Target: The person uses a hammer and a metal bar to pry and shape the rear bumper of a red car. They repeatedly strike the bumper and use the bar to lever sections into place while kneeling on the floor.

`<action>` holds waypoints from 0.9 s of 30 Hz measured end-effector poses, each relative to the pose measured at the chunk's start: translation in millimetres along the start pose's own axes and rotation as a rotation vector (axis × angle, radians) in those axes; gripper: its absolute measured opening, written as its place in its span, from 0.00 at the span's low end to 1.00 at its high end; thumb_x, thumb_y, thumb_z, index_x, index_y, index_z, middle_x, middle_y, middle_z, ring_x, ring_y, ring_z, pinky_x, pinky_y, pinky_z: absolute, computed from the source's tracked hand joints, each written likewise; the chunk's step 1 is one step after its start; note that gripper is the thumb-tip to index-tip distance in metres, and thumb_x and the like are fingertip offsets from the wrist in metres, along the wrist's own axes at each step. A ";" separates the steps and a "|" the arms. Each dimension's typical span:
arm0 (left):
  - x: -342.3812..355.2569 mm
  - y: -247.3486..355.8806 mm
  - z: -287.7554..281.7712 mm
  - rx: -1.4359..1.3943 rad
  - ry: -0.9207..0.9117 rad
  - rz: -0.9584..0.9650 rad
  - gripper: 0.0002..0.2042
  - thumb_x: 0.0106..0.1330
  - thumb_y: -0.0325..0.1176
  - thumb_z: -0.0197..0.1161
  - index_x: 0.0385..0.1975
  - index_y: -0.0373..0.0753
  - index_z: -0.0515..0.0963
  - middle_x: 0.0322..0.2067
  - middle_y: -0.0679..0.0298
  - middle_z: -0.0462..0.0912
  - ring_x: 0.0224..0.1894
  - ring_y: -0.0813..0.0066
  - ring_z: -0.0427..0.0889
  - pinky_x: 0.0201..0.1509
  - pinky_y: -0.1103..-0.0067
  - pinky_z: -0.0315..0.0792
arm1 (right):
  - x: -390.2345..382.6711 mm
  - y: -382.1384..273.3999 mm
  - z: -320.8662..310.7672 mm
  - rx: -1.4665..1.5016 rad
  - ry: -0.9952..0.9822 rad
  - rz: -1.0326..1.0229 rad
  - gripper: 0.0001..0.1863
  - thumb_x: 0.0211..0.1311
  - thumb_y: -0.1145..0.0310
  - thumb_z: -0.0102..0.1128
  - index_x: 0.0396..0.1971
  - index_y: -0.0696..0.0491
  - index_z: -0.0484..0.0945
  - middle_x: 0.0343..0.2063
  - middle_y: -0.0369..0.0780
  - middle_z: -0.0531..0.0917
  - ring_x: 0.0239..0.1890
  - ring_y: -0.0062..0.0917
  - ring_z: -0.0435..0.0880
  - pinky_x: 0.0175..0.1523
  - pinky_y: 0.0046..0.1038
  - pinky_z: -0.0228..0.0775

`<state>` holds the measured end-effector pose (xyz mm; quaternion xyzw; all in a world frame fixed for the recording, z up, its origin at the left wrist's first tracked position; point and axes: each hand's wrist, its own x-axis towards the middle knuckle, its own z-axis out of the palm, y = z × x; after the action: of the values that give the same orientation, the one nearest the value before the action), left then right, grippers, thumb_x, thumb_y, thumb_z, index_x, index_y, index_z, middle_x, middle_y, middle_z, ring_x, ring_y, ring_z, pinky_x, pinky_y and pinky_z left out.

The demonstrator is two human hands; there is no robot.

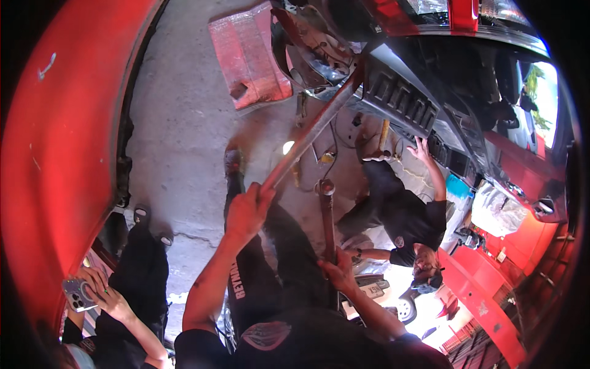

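Note:
My left hand is closed round the lower end of a long, worn metal bar. The bar slants up and to the right, its far end meeting the dark vehicle part beside a slotted black panel. Lower and to the right, my right hand grips a reddish-brown metal rod, held nearly upright. A round, socket-like head tops this rod; its exact kind is unclear. Bent, torn-looking metal sits left of the bar's far end.
A crouching co-worker at right reaches a hand toward the panel, near a wooden-handled hammer. Another person at lower left holds a phone. A red vehicle body fills the left side. A red, box-like piece lies on the concrete floor.

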<state>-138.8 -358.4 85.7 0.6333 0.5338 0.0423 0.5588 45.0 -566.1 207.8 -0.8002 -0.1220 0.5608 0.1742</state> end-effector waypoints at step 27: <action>24.3 -11.4 40.2 -0.023 -0.037 -0.242 0.13 0.56 0.41 0.63 0.34 0.38 0.80 0.29 0.46 0.83 0.37 0.44 0.82 0.40 0.58 0.75 | 130.5 -63.6 -26.3 0.085 0.424 -0.326 0.08 0.67 0.68 0.59 0.32 0.54 0.72 0.13 0.29 0.69 0.11 0.12 0.65 0.15 0.19 0.55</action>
<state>-109.5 -369.6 49.0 0.5582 0.5955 -0.0313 0.5769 114.3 -461.0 130.8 -0.8615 -0.1862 0.3501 0.3172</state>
